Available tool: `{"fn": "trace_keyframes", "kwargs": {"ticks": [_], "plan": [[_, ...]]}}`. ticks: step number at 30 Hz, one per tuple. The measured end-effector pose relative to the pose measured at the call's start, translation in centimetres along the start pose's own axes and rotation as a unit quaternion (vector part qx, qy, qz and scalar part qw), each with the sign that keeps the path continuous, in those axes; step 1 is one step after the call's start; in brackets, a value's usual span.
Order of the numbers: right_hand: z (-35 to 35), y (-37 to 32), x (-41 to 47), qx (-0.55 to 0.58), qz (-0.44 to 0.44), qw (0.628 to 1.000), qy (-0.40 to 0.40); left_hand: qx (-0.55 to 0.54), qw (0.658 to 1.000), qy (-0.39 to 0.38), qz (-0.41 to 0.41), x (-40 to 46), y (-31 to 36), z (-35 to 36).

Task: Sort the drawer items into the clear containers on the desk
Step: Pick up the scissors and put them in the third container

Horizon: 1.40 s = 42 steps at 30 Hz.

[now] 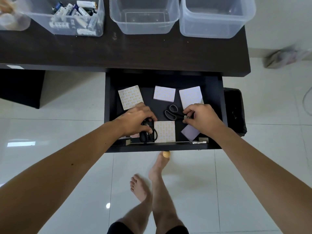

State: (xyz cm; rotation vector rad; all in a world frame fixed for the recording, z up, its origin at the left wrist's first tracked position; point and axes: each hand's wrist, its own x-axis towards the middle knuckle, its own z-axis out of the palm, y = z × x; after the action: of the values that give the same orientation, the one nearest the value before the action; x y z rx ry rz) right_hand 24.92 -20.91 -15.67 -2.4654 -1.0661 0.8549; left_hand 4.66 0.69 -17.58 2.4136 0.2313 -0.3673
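Observation:
The open black drawer holds several pale note pads, such as one at the back middle and one at the front. My left hand grips black scissors at the drawer's front left, their handles showing below my fingers. My right hand pinches the blade end of a second pair of black scissors in the middle right, handles pointing left. Three clear containers stand on the dark desk: the left one holds batteries, the middle one and right one look empty.
The desk overhangs the drawer's back. A black waste bin stands right of the drawer. A round wooden knob sticks out from the drawer front, above my bare feet on white tiles. A blurred bundle lies on the floor at right.

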Motion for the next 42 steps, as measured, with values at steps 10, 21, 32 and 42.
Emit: {"fn": "trace_keyframes", "kwargs": {"ticks": [10,21,32,42], "plan": [[-0.8,-0.9,-0.8,0.169,0.037,0.984,0.033,0.097,0.995,-0.021,0.029,-0.4,0.3,-0.6],[-3.0,-2.2,-2.0,0.223,0.016,0.975,0.017,-0.064,0.995,0.006,-0.079,-1.0,0.4,-3.4],[-10.1,-7.5,-2.2,0.227,-0.053,0.971,0.046,-0.25,0.955,0.131,-0.088,-3.4,4.6,-10.3],[-17.1,-12.9,2.4,0.189,-0.12,0.97,0.098,-0.259,0.947,0.174,-0.077,-3.9,5.2,-18.4]]}}
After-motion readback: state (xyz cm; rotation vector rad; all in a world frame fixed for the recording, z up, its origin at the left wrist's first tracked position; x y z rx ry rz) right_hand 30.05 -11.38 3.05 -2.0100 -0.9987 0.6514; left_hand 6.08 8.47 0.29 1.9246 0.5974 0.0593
